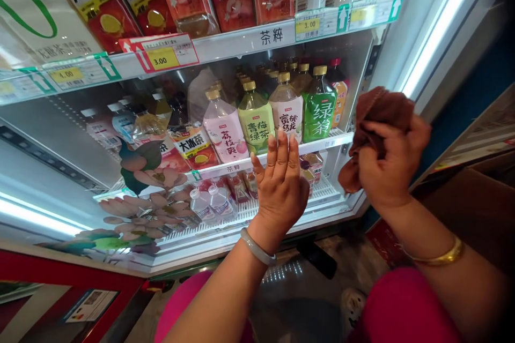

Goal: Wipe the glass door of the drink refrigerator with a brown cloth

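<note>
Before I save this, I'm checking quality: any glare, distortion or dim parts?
In the head view, the right light strip and left light strip glare white; also in the head view, the pale package at upper left looks stretched, and the lower right corner falls dark.

With my right hand point(392, 158) I hold a brown cloth point(380, 110). My left hand point(281, 193), with fingers stretched, is near the shelf edge point(322, 145), before the drink bottles point(287, 108).

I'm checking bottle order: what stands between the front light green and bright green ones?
In the head view, a pale pink-labelled bottle; the left hand overlaps its lower part.
</note>
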A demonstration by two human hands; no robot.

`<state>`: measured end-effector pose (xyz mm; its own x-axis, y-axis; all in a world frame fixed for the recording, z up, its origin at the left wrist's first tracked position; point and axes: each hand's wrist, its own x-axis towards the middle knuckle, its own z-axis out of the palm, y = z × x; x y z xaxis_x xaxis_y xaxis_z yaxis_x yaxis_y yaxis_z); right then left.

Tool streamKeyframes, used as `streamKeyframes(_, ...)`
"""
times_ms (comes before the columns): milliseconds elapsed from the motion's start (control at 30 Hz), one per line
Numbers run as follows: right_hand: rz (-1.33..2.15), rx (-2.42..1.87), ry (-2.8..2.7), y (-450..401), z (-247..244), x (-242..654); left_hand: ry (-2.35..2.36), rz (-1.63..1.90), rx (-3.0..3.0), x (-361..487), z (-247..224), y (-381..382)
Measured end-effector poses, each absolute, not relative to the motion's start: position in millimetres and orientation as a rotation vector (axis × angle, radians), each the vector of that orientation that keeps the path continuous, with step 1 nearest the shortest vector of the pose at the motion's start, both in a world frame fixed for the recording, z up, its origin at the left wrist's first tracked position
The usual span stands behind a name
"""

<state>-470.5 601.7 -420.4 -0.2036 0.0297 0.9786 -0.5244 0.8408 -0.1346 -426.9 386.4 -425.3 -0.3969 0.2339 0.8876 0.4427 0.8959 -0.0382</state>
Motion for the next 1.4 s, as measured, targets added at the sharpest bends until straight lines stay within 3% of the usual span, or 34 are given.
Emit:
streamKeyframes(233,0.390,0.889,-1.679,561,-424,-462,-1.978,-0.237,-0.487,-427,-424,387)
streamKeyframes(467,0.545,0.416,-1.605,585,-410,-471,-2.022,-0.241,-0.477,-426,-422,389)
streamKeyframes(633,0.376,0.639,-1.681,548,-416,-464,-1.979,-0.240,-0.463,-428,-421,391)
streamKeyframes(767,0.211,0.851,-1.635,585,-424,-478,-2.005,-0.236,-0.459,-426,-421,390)
streamKeyframes(967,0.462,0.398,-1.610,600,-405,-481,-2.042,-0.211,-0.446,-422,-417,393)
streamKeyframes(1167,0.379,0.753,-1.621,536,-410,-463,-1.976,-0.172,-0.436,-426,-419,393)
streamKeyframes(1267,0.332,0.799,-1.700,574,-420,-473,-2.023,-0.130,-0.461,-426,-417,387)
streamKeyframes(1400,0.300,0.417,-1.641,629,-417,-489,-2.060,-0.128,-0.436,-425,-411,380)
